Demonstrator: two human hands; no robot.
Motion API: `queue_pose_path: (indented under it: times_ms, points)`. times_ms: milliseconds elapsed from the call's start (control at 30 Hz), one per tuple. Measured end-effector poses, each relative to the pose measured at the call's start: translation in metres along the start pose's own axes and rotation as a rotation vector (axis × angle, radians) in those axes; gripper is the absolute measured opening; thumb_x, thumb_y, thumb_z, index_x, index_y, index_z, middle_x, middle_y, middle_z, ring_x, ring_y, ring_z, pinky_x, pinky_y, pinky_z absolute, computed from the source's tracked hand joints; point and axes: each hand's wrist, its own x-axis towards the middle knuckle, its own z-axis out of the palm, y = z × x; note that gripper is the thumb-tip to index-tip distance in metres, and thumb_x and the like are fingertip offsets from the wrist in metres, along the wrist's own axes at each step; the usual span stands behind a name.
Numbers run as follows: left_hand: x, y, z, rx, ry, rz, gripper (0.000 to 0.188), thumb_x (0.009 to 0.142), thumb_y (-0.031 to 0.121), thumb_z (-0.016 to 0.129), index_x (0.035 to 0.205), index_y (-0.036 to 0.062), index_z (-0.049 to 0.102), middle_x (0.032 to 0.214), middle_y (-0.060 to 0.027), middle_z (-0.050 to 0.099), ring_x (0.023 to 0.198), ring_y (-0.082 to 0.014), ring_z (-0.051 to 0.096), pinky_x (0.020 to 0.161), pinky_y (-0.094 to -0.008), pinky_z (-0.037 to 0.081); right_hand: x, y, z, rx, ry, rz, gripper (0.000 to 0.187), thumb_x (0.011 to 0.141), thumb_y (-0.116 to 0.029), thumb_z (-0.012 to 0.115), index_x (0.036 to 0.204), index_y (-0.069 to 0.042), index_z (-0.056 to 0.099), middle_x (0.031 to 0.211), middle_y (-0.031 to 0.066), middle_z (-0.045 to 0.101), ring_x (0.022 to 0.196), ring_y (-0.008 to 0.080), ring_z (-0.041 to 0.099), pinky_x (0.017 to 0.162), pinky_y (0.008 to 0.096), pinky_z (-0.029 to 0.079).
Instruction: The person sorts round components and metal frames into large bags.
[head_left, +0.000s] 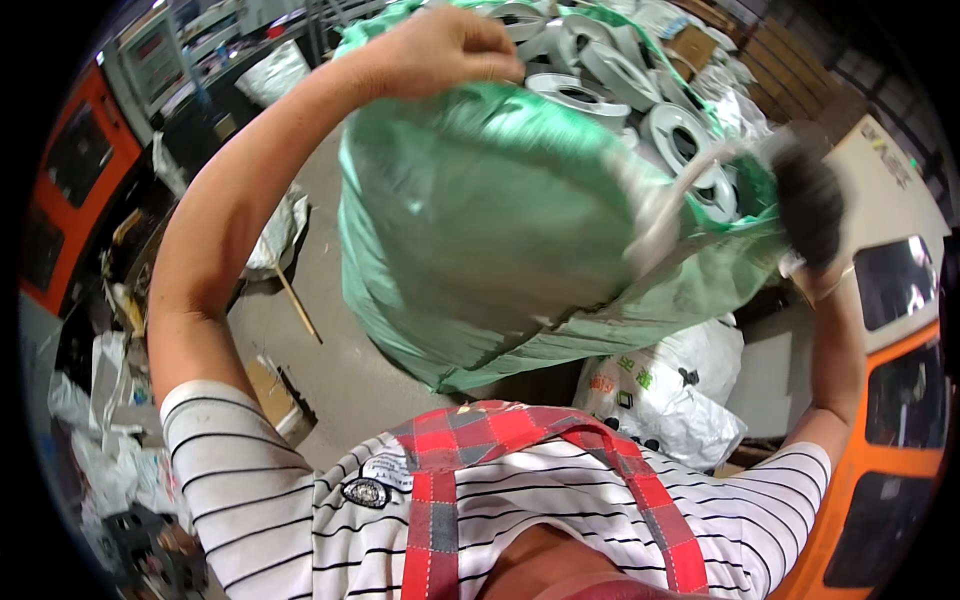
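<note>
A large green sack (480, 230) is held up across the centre of the frame, its open mouth at the upper right, where white spools (600, 75) are seen. Its rim is gripped at the top by the left hand (450, 50), closed in a fist, and at the right by the gloved right hand (810, 215), blurred but seemingly clenched. A white bag (665, 390) lies below.

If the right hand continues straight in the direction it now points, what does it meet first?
Probably the white plastic spools piled in the green sack. The right hand is blurred, so depth is uncertain.
</note>
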Motion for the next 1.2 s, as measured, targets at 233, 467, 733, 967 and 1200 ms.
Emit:
queue_pose_path:
  times_ms: [233, 467, 733, 967, 1200]
  points:
    - [-0.088, -0.020, -0.088, -0.154, 0.740, -0.503, 0.027, 0.084, 0.022, 0.065, 0.097, -0.0016, 0.064, 0.085, -0.0079, 0.066, 0.073, -0.0141, 0.062, 0.066, -0.0271, 0.050, 0.180, 0.009, 0.157, 0.426, 0.059, 0.242, 0.036, 0.088, -0.034, 0.049, 0.101, -0.002, 0.060, 0.095, 0.0218, 0.060, 0.086, 0.0355, 0.058, 0.073, 0.0418, 0.047]
    - [-0.194, 0.049, -0.063, -0.106, 0.860, -0.284, 0.030, 0.082, 0.012, 0.064, 0.107, -0.0039, 0.059, 0.094, -0.0132, 0.066, 0.082, -0.0187, 0.064, 0.075, -0.0299, 0.053, 0.253, -0.064, 0.229, 0.552, -0.180, -0.344, 0.039, 0.087, -0.030, 0.058, 0.114, -0.002, 0.057, 0.110, 0.0209, 0.061, 0.102, 0.0320, 0.059, 0.088, 0.0392, 0.045]
    - [-0.335, 0.018, -0.052, 0.150, 0.864, -0.363, 0.036, 0.080, 0.011, 0.066, 0.112, -0.0028, 0.055, 0.100, -0.0137, 0.063, 0.089, -0.0207, 0.062, 0.080, -0.0320, 0.050, 0.283, -0.138, 0.163, 0.713, -0.342, 0.090, 0.038, 0.087, -0.027, 0.057, 0.115, -0.002, 0.056, 0.111, 0.0187, 0.061, 0.103, 0.0294, 0.059, 0.089, 0.0375, 0.045]
    - [-0.395, 0.007, -0.091, 0.259, 0.651, -0.335, 0.043, 0.078, 0.009, 0.068, 0.117, -0.0018, 0.052, 0.106, -0.0142, 0.062, 0.095, -0.0225, 0.060, 0.086, -0.0338, 0.047, 0.281, -0.203, 0.140, 0.852, -0.387, 0.240, 0.037, 0.087, -0.024, 0.057, 0.116, -0.002, 0.056, 0.111, 0.0168, 0.060, 0.103, 0.0271, 0.058, 0.089, 0.0359, 0.045]
    - [-0.399, -0.071, -0.187, 0.331, 0.562, -0.119, 0.050, 0.077, 0.008, 0.070, 0.122, -0.0008, 0.049, 0.111, -0.0147, 0.060, 0.102, -0.0242, 0.058, 0.091, -0.0355, 0.045, 0.352, -0.216, 0.136, 0.845, -0.419, 0.335, 0.036, 0.087, -0.021, 0.057, 0.117, -0.002, 0.055, 0.111, 0.0148, 0.060, 0.103, 0.0248, 0.058, 0.089, 0.0344, 0.045]
